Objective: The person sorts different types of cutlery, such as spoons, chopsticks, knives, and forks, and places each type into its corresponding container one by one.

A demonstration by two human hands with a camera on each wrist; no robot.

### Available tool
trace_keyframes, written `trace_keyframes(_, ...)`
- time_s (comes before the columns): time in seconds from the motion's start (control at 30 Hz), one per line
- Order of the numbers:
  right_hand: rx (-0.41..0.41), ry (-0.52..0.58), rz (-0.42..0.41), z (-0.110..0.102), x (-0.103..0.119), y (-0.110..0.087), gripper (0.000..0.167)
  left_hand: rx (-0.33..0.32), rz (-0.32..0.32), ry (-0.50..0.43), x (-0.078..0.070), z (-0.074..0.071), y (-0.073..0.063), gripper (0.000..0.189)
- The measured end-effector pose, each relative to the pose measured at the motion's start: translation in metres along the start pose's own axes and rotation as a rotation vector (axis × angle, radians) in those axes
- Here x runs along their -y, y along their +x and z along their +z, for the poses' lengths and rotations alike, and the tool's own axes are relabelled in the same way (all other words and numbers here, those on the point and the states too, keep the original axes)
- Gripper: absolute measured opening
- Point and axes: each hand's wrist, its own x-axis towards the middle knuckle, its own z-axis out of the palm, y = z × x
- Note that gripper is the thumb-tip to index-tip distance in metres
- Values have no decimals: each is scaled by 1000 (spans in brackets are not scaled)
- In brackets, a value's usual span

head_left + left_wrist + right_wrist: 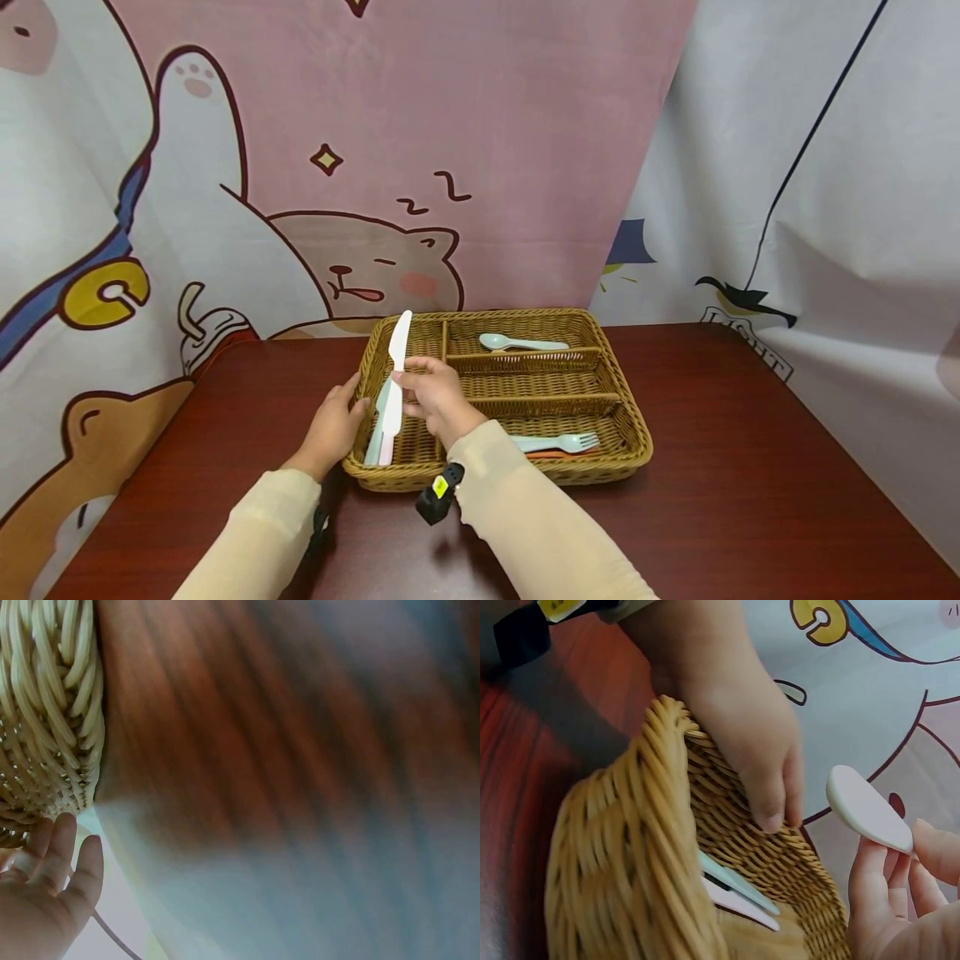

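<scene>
My right hand (435, 396) pinches a white plastic knife (397, 379) by its lower part, blade pointing up, above the basket's left compartment. In the right wrist view the knife's rounded handle end (866, 810) stands out from the fingertips. My left hand (333, 425) holds the left rim of the woven basket (637, 425), thumb over the inner side and fingers along the outside. Below the held knife, a pale green knife (739, 881) and a pale pink knife (742, 906) lie side by side in that compartment.
A pale green spoon (525, 342) lies in the back right compartment. A pale green fork (570, 442) lies over orange cutlery (558, 455) in the front right one. Wicker dividers (540, 400) separate the sections. Behind the dark red table (720, 467) hangs a printed curtain (540, 150).
</scene>
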Motion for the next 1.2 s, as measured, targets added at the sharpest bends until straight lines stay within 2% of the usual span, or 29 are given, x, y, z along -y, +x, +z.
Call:
trace_keyframes(0.4, 24, 5, 52, 12, -20, 3, 29, -19, -3, -9, 1, 0, 3, 55)
trace_keyframes(0.73, 1, -30, 57, 16, -30, 7, 30, -16, -10, -15, 1, 0, 2, 55)
trace_keyframes(0.9, -19, -57, 58, 18, -33, 6, 30, -4, -12, 18, 0, 0, 3, 55)
trace_keyframes(1.2, -4, -87, 68, 18, -34, 6, 32, -13, 7, 46, 2, 2, 4, 55)
